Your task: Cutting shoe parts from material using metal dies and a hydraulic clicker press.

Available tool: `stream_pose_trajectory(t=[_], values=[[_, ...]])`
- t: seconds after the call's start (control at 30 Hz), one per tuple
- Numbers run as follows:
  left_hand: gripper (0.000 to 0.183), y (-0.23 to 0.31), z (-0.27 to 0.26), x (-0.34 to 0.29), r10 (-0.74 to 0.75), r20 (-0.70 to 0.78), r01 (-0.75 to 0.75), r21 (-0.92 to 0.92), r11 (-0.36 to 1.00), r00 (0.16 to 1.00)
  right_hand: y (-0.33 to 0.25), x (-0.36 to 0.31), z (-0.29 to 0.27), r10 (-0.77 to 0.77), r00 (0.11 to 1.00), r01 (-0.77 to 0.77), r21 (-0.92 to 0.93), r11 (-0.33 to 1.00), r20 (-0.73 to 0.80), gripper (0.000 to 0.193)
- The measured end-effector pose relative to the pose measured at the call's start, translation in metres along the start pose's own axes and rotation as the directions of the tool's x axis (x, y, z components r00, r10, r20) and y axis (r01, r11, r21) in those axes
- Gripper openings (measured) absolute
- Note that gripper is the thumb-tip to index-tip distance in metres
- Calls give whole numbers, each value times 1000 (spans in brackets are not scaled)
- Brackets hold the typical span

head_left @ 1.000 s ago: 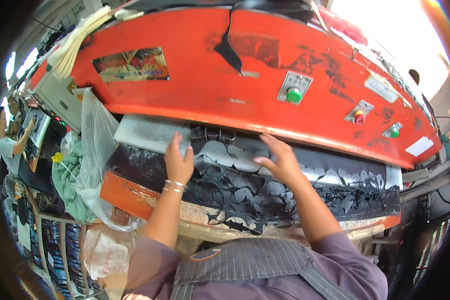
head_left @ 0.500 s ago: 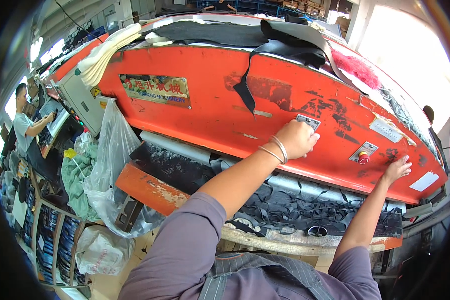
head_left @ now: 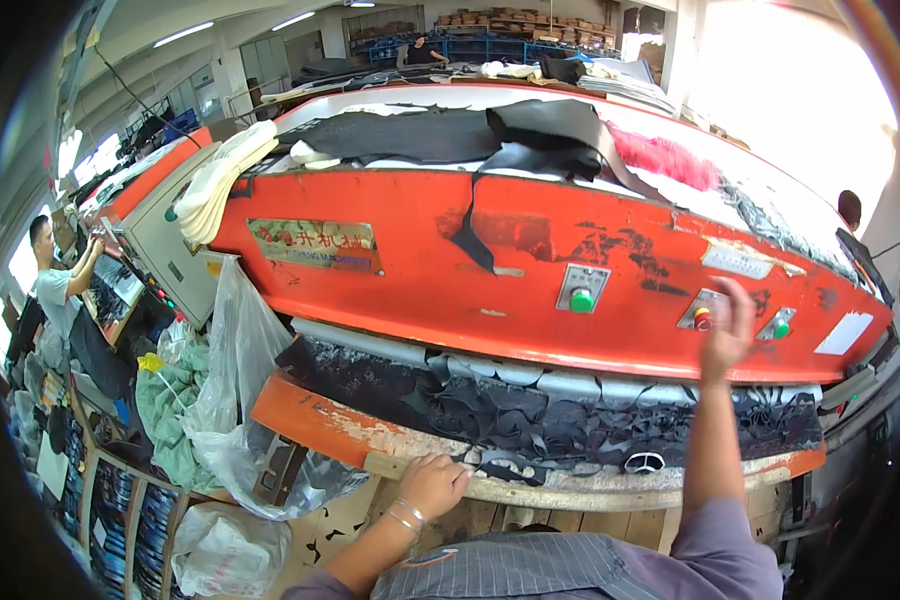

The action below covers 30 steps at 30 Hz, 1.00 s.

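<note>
My left hand [head_left: 435, 487], bracelets at the wrist, rests on the near wooden edge [head_left: 545, 492] of a bed. Its fingers lie loosely on the wood and hold nothing. My right hand [head_left: 728, 335] is raised in front of the red machine panel [head_left: 410, 300], slightly blurred, fingers stretched up and empty. It is beside a red knob [head_left: 703, 319]; I cannot tell whether they touch. A green button [head_left: 581, 300] sits to its left, another green button [head_left: 781, 329] to its right. Black scraps [head_left: 530, 410] cover the bed below the panel.
Dark sheet material [head_left: 400, 135] and a pink furry piece [head_left: 665, 158] lie on the machine top. Cream folded cloth [head_left: 232, 180] hangs at its left corner. Clear plastic [head_left: 232, 350] and a green bundle [head_left: 170, 400] are at left. A person [head_left: 60, 280] works at far left.
My left hand has come off the left green button and dropped to the wooden edge. My right hand has moved left and up from the right button. The view has tilted upward.
</note>
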State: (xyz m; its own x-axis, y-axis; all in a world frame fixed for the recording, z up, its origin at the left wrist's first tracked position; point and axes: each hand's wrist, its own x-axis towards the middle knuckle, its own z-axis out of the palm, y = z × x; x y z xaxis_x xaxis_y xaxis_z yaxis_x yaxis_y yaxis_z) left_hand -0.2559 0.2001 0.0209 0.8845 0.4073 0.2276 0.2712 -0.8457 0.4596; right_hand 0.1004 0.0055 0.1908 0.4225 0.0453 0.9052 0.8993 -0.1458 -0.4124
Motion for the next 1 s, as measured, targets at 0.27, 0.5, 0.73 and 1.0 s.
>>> stream_pose_trajectory(t=[0.27, 0.5, 0.73, 1.0], values=[[25, -2, 12, 17, -98, -74, 100, 23, 995, 992, -122, -53, 205, -574, 566, 309, 492, 814, 592, 17], [31, -29, -22, 96, -132, 323, 142, -7, 990, 937, -21, -90, 323, -540, 236, 445, 404, 799, 808, 20], [56, -112, 14, 174, -150, -8, 148, 243, 959, 989, -21, -123, 395, -464, -121, 508, 457, 730, 877, 19], [58, -117, 16, 226, -135, -50, 133, -31, 991, 990, 55, -68, 306, 301, 439, 50, -358, 932, 846, 45]])
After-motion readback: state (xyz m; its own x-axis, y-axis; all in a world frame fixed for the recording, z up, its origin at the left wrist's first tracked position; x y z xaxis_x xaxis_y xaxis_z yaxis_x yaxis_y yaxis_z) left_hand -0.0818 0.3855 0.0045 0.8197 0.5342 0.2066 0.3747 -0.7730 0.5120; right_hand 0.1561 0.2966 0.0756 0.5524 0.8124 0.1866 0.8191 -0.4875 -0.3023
